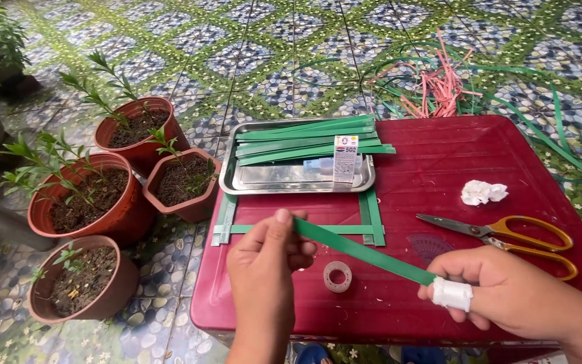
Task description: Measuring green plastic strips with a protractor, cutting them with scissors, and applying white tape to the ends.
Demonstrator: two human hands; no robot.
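My left hand (264, 259) pinches one end of a green plastic strip (362, 251). My right hand (506, 290), its index finger wrapped in white tape, grips the other end, so the strip runs slanted between them above a dark red table (432, 168). Under the strip lies a frame of green strips (370, 219), partly tucked beneath a metal tray (291, 176). The tray holds several more green strips (308, 141) and a small glue bottle on a card (343, 160). A small roll of clear tape (337, 276) sits between my hands.
Orange-handled scissors (506, 236) and a crumpled white tissue (483, 193) lie on the table's right side. Several terracotta pots with small plants (102, 195) stand on the tiled floor at the left. Loose green and pink strips (439, 87) are scattered behind the table.
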